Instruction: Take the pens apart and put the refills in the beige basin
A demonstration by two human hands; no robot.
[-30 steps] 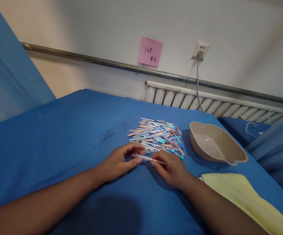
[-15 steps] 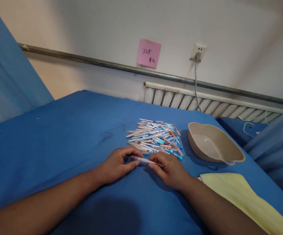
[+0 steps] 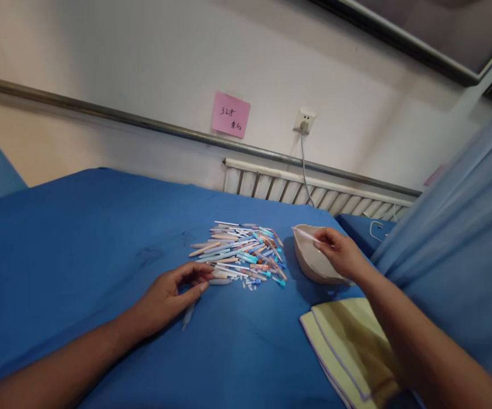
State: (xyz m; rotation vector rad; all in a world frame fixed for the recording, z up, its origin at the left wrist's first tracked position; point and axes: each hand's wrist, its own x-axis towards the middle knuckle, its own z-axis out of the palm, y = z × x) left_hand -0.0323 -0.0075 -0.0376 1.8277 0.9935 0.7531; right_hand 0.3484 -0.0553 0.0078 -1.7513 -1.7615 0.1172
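My right hand (image 3: 335, 250) is closed on a slim pale pen (image 3: 304, 233), raised over the beige plastic basin (image 3: 314, 268). The pen's far end points left, past the basin's rim. At the near left edge of the pile of pen parts (image 3: 233, 250), my left hand (image 3: 180, 289) rests with fingers curled and thumb and index slightly apart. A translucent pen barrel (image 3: 188, 316) sticks out from under that hand; the grip on it is partly hidden. Pale barrels, thin white refills and turquoise, blue and brown pieces make up the pile.
A folded yellow towel (image 3: 335, 335) lies in front of the basin, beneath my right forearm. Blue sheeting (image 3: 92, 238) covers the bed. Behind are a radiator (image 3: 267, 184), a metal rail, a plugged socket (image 3: 304, 121) and a pink note (image 3: 230, 115). A blue curtain (image 3: 463, 227) hangs at right.
Both hands were together on the pen in front of the pile. My right hand has carried it right, over the basin; my left hand has let go of it. The view has turned right.
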